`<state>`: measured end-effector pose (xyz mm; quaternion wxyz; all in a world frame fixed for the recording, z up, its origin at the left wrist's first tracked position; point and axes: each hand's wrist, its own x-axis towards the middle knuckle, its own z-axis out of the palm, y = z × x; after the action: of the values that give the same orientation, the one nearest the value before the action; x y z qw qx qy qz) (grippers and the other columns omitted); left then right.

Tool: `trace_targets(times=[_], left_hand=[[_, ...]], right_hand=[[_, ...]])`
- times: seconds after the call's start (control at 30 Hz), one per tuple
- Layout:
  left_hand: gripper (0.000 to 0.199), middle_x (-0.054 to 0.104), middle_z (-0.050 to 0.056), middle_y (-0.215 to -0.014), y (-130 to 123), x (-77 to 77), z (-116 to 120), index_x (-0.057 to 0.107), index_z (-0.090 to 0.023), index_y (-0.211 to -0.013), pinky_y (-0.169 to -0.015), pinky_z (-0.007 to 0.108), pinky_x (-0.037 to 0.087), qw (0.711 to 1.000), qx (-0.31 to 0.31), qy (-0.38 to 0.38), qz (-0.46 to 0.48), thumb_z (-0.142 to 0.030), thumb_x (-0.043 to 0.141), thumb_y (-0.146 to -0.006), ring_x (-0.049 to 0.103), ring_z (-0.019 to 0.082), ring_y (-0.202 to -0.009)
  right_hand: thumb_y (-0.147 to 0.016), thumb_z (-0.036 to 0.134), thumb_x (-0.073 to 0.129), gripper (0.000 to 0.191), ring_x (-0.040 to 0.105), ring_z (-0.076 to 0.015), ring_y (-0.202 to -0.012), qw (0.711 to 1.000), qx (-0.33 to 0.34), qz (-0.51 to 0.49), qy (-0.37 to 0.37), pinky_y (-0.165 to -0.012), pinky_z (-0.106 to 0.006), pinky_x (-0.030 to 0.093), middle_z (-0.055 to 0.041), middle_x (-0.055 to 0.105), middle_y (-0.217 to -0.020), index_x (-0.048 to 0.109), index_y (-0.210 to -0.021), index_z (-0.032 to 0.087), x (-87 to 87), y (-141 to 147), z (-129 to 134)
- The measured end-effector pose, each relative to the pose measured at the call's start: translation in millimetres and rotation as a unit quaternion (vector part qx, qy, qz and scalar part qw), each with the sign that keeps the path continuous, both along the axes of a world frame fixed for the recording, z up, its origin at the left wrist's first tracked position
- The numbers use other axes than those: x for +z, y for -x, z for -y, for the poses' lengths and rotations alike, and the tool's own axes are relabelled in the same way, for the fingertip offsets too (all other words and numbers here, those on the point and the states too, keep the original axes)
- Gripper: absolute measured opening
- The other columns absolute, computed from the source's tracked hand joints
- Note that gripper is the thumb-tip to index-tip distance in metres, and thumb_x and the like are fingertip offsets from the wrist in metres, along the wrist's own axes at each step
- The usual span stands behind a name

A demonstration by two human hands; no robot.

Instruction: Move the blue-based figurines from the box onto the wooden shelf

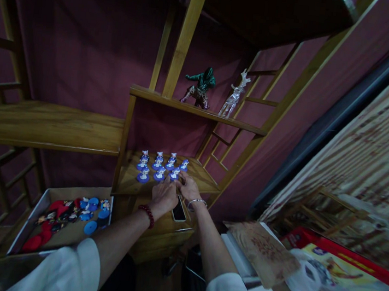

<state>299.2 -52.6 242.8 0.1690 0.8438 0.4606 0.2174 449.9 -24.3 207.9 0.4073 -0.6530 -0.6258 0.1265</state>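
Small purple-and-white figurines on round purple bases stand in rows on the lower wooden shelf (126,185). At the right end of the front row, one figurine (175,173) is between my two hands. My left hand (164,197), with a red bead bracelet at its wrist, has its fingers closed at this figurine's base. Closed against its right side are the fingers of my right hand (189,189), which wears a silver bangle. My hands partly hide the base and the exact fingertip contact. To their left stands another front-row figurine (159,174).
A phone (179,210) lies just below my hands. On the upper shelf (225,119) stand a green-topped figure (200,88) and a clear deer figure (233,96). An open box (68,225) at lower left holds red and blue figurines. Packages (337,271) lie at right.
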Motion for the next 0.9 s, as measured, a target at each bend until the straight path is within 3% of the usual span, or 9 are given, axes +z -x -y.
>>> trace_targets(times=[0.33, 0.53, 0.7, 0.9], left_hand=[[0.030, 0.050, 0.005, -0.115, 8.6, -4.1, 12.1, 0.054, -0.020, -0.101, -0.089, 0.031, 0.038, 0.999, -0.011, -0.017, 0.049, -0.020, 0.040, -0.075, 0.043, 0.020, -0.106], [0.028, 0.054, 0.007, -0.107, 14.2, -7.5, 18.8, 0.057, -0.017, -0.095, -0.092, 0.030, 0.034, 0.998, -0.028, -0.023, 0.056, -0.015, 0.038, -0.075, 0.043, 0.018, -0.104], [0.026, 0.058, 0.008, -0.098, 17.3, -16.9, 20.5, 0.059, -0.015, -0.088, -0.091, 0.031, 0.034, 0.995, -0.059, -0.042, 0.070, -0.014, 0.037, -0.075, 0.048, 0.017, -0.096], [0.028, 0.056, 0.007, -0.106, 26.4, -30.5, 27.8, 0.060, -0.014, -0.088, -0.093, 0.029, 0.033, 0.988, -0.075, -0.070, 0.112, -0.010, 0.037, -0.073, 0.049, 0.016, -0.099]], right_hand=[[-0.069, 0.025, 0.055, 0.043, 0.050, -0.0150, -0.105, 0.999, -0.008, 0.042, -0.014, -0.094, -0.034, 0.035, -0.0041, 0.058, -0.108, 0.047, -0.112, 0.021, 3.8, 9.4, 24.2], [-0.070, 0.023, 0.053, 0.040, 0.051, -0.0151, -0.104, 0.998, -0.041, 0.017, -0.034, -0.094, -0.035, 0.036, -0.0037, 0.059, -0.107, 0.048, -0.109, 0.021, -7.2, 11.1, 31.8], [-0.071, 0.023, 0.049, 0.036, 0.054, -0.0154, -0.098, 0.997, -0.053, -0.031, -0.055, -0.089, -0.033, 0.041, -0.0061, 0.060, -0.104, 0.049, -0.107, 0.018, -14.2, 19.1, 44.3], [-0.073, 0.026, 0.046, 0.027, 0.058, -0.0155, -0.091, 0.991, -0.086, -0.051, -0.085, -0.085, -0.032, 0.043, -0.0060, 0.063, -0.096, 0.053, -0.098, 0.018, -13.4, 46.8, 68.5]])
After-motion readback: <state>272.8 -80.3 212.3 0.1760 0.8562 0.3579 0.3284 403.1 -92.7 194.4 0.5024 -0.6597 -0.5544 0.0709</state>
